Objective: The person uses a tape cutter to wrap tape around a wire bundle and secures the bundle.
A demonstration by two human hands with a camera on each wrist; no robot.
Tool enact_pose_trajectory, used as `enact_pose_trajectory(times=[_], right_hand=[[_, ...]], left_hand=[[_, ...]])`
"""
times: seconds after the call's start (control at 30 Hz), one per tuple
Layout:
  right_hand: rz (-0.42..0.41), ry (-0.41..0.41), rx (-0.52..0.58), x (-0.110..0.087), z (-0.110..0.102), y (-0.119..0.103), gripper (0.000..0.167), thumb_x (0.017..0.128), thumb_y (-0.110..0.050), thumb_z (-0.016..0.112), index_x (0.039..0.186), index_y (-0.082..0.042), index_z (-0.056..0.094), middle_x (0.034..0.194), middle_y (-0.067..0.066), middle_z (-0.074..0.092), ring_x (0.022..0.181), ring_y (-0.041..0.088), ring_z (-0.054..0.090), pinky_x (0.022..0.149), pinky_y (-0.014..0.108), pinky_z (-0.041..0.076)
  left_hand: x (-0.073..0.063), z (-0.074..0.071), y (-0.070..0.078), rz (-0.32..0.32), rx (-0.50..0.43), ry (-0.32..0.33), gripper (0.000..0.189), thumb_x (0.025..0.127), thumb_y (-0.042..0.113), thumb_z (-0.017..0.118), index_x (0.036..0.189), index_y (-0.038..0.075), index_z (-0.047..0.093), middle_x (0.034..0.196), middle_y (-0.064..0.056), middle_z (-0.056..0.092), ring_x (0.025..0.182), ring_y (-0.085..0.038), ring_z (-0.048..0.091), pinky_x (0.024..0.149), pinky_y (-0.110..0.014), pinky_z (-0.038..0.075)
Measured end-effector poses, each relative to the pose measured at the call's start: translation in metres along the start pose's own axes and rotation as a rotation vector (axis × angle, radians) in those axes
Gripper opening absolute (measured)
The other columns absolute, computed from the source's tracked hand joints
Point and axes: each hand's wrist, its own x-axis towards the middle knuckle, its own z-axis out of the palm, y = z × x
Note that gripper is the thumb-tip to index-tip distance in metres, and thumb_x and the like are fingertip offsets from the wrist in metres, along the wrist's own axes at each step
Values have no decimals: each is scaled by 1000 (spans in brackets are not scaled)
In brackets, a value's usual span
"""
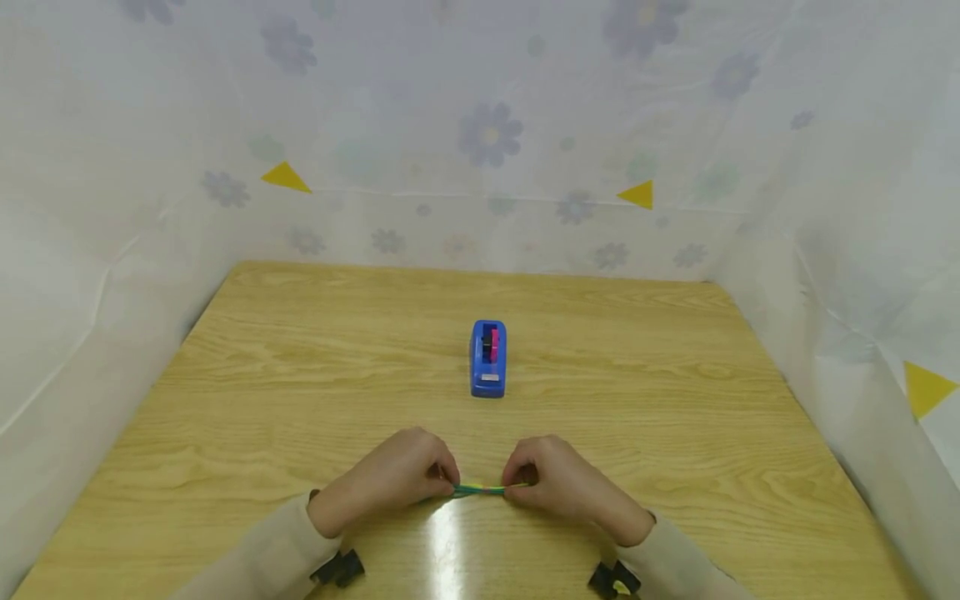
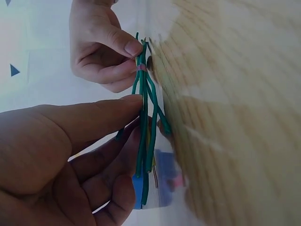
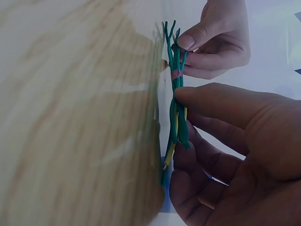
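A small bundle of green and yellow wires (image 1: 480, 490) is held level just above the table, with a band of pink tape (image 3: 177, 74) around its middle. My left hand (image 1: 405, 475) pinches one end between thumb and fingers. At the other end my right hand (image 1: 557, 482) pinches the wires the same way. In the left wrist view several green wire ends (image 2: 149, 155) splay out past the left thumb. The right wrist view shows green ends and a yellow wire (image 3: 170, 154) sticking out beyond the right thumb.
A blue tape dispenser (image 1: 488, 385) with a pink-and-black roll core stands on the wooden table (image 1: 337, 350) ahead of both hands. White flowered sheeting (image 1: 420, 150) with yellow triangles walls in the back and sides. Black camera mounts (image 1: 337, 568) sit at the wrists.
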Motion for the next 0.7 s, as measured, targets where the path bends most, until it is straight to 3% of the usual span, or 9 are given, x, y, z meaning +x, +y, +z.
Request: enact_pose_trajectory(times=[0.27, 0.7], right_hand=[[24, -18, -13, -1, -1, -3, 9, 84, -10, 79, 82, -17, 74, 77, -15, 60, 70, 4, 54, 62, 23, 48], [14, -20, -58, 0, -6, -4, 6, 85, -12, 78, 88, -16, 77, 82, -16, 62, 74, 3, 57, 66, 24, 49]], left_hand=[[0, 0, 1, 2, 18, 3, 8, 81, 7, 81, 79, 14, 78, 75, 16, 65, 67, 4, 54, 63, -18, 48], [1, -4, 1, -27, 55, 4, 3, 84, 13, 80, 82, 16, 79, 78, 16, 63, 69, 2, 54, 64, -20, 48]])
